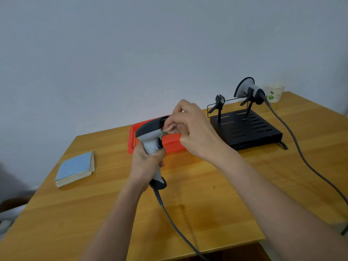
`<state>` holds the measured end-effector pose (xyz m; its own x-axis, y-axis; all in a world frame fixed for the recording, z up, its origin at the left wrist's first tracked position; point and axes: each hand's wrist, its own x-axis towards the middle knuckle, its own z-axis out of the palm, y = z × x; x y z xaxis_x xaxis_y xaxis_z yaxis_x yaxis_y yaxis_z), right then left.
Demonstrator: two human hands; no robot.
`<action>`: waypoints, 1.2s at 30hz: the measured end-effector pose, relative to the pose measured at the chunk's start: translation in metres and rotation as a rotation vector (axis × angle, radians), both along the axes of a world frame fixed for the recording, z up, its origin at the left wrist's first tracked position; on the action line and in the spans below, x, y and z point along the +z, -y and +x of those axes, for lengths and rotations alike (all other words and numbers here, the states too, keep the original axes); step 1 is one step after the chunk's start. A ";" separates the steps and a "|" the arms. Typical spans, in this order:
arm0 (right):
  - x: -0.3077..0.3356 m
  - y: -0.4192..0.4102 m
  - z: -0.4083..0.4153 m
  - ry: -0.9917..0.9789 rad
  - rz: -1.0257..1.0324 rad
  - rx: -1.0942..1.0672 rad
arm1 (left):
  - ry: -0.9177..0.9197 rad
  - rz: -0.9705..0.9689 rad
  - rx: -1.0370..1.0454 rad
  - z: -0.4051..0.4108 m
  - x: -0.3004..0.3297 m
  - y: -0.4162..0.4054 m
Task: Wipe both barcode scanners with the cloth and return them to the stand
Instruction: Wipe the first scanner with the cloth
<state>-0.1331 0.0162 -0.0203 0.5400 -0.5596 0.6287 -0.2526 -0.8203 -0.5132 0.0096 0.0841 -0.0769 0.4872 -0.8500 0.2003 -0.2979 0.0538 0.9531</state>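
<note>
1. The barcode scanner [153, 136] I am cleaning is off the desk [216, 194], raised above its middle, head tilted toward the right.
2. My left hand [146, 164] grips its grey handle, fingers curled tight round it.
3. My right hand [190, 129] pinches a small pinkish cloth [170, 129] against the scanner's front window; the fingers are bunched, and the cloth is mostly hidden behind them.
4. Its cable [175, 225] hangs from the handle's base and runs toward the near edge of the desk.
5. Behind my hands sits an orange basket [134, 142], partly blocked from view by the scanner and my right wrist.
6. The black stand [246, 129] sits toward the far right corner; its left cradle [218, 102] holds nothing, its right one carries the second scanner [247, 89], whose cable [301, 153] trails off the right edge.
7. A paper cup [275, 92] stands at the far right corner.
8. A blue booklet [75, 171] lies near the left edge.
</note>
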 end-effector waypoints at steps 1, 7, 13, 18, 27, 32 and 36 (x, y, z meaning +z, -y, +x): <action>0.000 0.001 -0.002 -0.049 -0.019 -0.030 | 0.002 0.005 0.004 0.001 -0.001 -0.001; 0.001 0.005 -0.003 0.068 0.001 -0.087 | 0.023 0.007 -0.006 0.004 0.001 0.001; -0.001 0.004 -0.003 -0.098 0.003 -0.120 | 0.016 -0.004 0.012 0.004 -0.002 0.000; 0.004 0.006 -0.001 0.010 0.064 -0.166 | 0.020 0.004 0.016 0.005 0.000 0.001; -0.006 0.011 -0.003 -0.098 0.005 -0.219 | 0.018 0.013 0.024 0.007 -0.002 -0.001; -0.006 0.014 -0.004 0.089 0.150 -0.189 | 0.008 0.015 0.034 0.008 -0.002 -0.001; -0.008 0.018 0.001 0.108 0.125 -0.162 | 0.003 0.007 0.043 0.006 -0.001 0.000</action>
